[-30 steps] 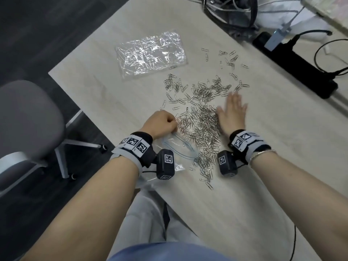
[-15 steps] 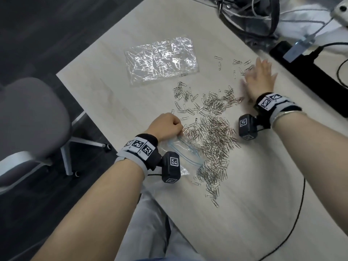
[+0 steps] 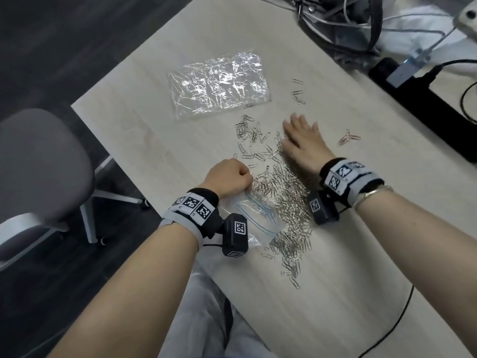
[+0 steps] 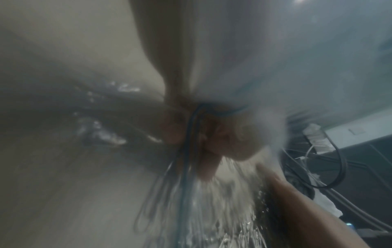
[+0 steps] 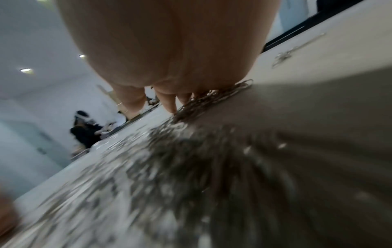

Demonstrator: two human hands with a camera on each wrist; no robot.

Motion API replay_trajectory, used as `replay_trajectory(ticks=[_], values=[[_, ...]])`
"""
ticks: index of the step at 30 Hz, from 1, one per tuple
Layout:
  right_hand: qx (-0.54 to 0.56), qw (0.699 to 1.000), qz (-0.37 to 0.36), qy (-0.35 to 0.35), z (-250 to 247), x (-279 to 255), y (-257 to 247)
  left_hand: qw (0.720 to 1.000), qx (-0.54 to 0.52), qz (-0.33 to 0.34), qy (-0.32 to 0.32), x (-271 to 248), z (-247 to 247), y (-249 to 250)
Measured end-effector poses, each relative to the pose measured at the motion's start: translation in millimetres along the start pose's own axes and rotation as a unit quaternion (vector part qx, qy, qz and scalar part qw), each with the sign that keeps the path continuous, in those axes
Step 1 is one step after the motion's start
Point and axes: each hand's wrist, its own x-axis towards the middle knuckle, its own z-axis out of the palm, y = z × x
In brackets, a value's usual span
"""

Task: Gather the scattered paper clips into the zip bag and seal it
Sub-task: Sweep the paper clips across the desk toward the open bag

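A heap of silver paper clips [image 3: 284, 202] lies on the pale table [image 3: 348, 293] between my hands. More clips [image 3: 251, 136] are spread beyond it. My left hand [image 3: 229, 177] is curled and pinches the blue-striped mouth of a clear zip bag [image 3: 260, 215] at the table's near edge. The left wrist view shows the bag's blue zip line [image 4: 192, 127] caught between my fingers [image 4: 229, 139]. My right hand [image 3: 300, 140] lies flat with straight fingers on the clips at the heap's far end. The right wrist view shows clips [image 5: 212, 99] bunched under my fingers [image 5: 169, 102].
A second crinkled clear bag [image 3: 219, 85] lies flat at the table's far left. Stray clips sit at the far side [image 3: 298, 95] and to the right [image 3: 348, 137]. A black power strip [image 3: 423, 104] and cables [image 3: 343, 24] are behind. A grey chair [image 3: 38, 166] stands left.
My right hand reached out to the far right clips, then swept back left and toward me onto the heap's far end. My left hand has kept its hold on the bag.
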Motion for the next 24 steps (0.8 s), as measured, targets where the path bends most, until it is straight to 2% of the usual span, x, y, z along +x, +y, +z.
replay_trajectory(ticks=[4,6,9,11,16,20,24], values=[[0.025,0.997,-0.060,-0.031,12.8,-17.5,-14.8,1.000,-0.002,0.002,0.000,-0.5,0.6,-0.8],[0.068,0.996,-0.053,0.011,5.9,-17.6,-13.0,1.000,-0.011,0.003,-0.003,-0.8,1.0,-1.9],[0.127,0.985,0.003,0.114,-11.9,-1.5,-0.6,1.000,-0.027,0.006,-0.002,-3.4,0.5,-2.0],[0.164,0.975,0.036,0.144,-23.6,18.8,8.1,0.999,-0.038,0.011,0.003,-6.3,0.3,-2.8],[0.122,0.978,0.108,0.129,-42.0,71.4,15.4,0.998,-0.058,0.009,0.019,-7.6,-5.0,-13.2],[0.070,0.991,0.083,0.082,-42.8,86.6,5.1,0.997,-0.070,0.004,0.036,-7.3,-9.2,-25.4],[0.002,0.999,0.041,0.033,-26.0,66.1,-5.0,0.996,-0.077,0.002,0.046,-7.9,-9.8,-29.2]])
